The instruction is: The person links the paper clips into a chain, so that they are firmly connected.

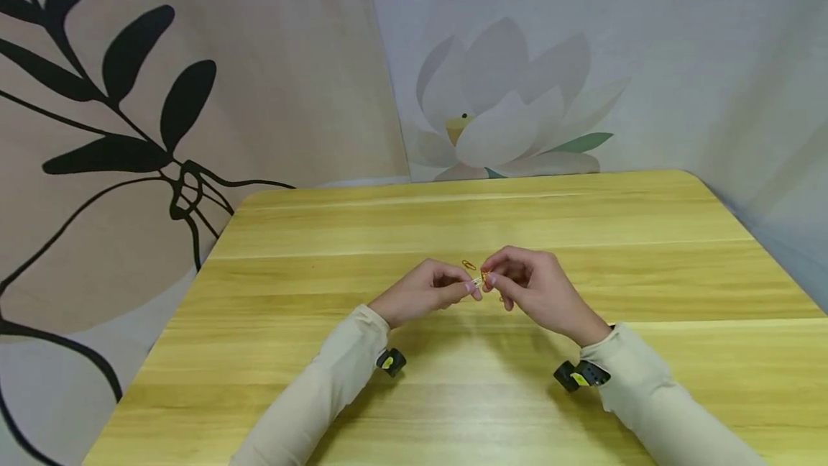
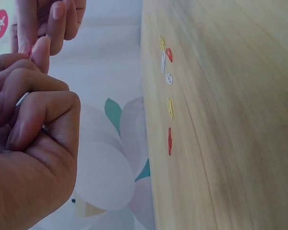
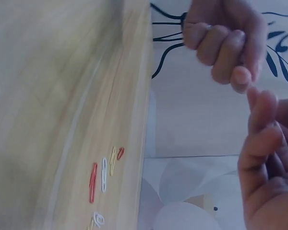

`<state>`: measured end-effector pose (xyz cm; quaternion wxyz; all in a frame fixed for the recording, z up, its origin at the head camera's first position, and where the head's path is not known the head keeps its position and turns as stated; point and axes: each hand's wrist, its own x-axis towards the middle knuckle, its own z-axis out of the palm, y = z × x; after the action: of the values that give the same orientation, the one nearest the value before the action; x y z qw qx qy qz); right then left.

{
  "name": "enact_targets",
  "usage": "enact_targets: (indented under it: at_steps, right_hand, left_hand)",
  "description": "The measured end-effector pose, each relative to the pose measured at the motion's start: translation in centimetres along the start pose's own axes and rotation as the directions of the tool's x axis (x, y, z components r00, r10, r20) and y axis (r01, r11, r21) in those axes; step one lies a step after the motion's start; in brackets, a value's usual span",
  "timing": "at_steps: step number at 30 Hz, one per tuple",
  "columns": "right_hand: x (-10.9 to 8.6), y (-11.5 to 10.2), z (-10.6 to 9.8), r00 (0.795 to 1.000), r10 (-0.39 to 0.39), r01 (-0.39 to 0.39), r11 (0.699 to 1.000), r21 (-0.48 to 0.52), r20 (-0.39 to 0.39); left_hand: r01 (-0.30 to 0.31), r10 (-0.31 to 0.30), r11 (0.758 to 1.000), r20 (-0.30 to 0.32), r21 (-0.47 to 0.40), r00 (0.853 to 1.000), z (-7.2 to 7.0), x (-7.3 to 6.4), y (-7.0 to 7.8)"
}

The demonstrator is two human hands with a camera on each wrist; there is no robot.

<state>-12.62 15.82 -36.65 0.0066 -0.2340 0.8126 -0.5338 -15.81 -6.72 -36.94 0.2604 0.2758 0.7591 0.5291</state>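
Note:
In the head view my left hand [image 1: 430,292] and right hand [image 1: 537,290] meet above the table, fingertips nearly touching. My left thumb and fingers pinch a small pale paper clip [image 1: 477,282]. An orange-red paper clip [image 1: 485,277] is pinched in my right fingertips, against the pale one; whether they are linked is too small to tell. In the left wrist view a bit of something white [image 2: 22,99] shows among my left hand's curled fingers. From the right wrist, fingers hide the held clips.
Loose paper clips lie on the wooden table [image 1: 323,236] beneath and beyond the hands: a red clip [image 3: 92,183], a white clip [image 3: 104,175], a yellow clip [image 3: 113,160] and several others. Behind the table hangs a printed cloth [image 1: 297,92].

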Motion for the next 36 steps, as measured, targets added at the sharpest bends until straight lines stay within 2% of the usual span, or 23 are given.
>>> enact_targets:
  at_steps: [5, 14, 17, 21, 26, 30, 36]
  right_hand:
    - [0.0, -0.2, 0.5, 0.995, -0.078, 0.072, 0.992, -0.103, -0.061]
    - [-0.2, -0.1, 0.8, 0.991, -0.132, 0.123, 0.975, -0.187, -0.035]
    - [-0.2, 0.0, 1.0, 0.978, -0.204, 0.187, 0.952, -0.244, -0.044]
    - [-0.2, 0.3, 1.2, 0.95, -0.307, 0.273, 0.903, -0.332, -0.051]
    - [-0.2, 0.6, 1.5, 0.924, -0.38, 0.334, 0.861, -0.384, -0.047]
    - [-0.3, 0.8, 1.5, 0.92, -0.39, 0.342, 0.852, -0.396, -0.044]
    - [-0.6, 0.8, 1.3, 0.934, -0.356, 0.315, 0.874, -0.37, -0.045]
  left_hand:
    - [-0.001, 0.002, 1.0, 0.022, -0.027, 1.0, 0.0, 0.0, 0.0]
    - [0.011, -0.008, 0.997, 0.042, -0.072, 0.999, 0.2, 0.2, 0.0]
    - [0.011, -0.005, 0.995, 0.055, -0.101, 0.998, 0.2, 0.2, 0.0]
    - [0.018, -0.007, 0.988, 0.074, -0.153, 0.997, 0.3, 0.1, 0.0]
    - [0.035, -0.018, 0.976, 0.078, -0.214, 0.997, 0.1, -0.1, 0.0]
    - [0.018, -0.004, 0.977, 0.064, -0.21, 0.998, 0.0, 0.0, 0.1]
    - [0.01, -0.002, 0.989, 0.052, -0.146, 0.999, 0.0, 0.1, 0.0]
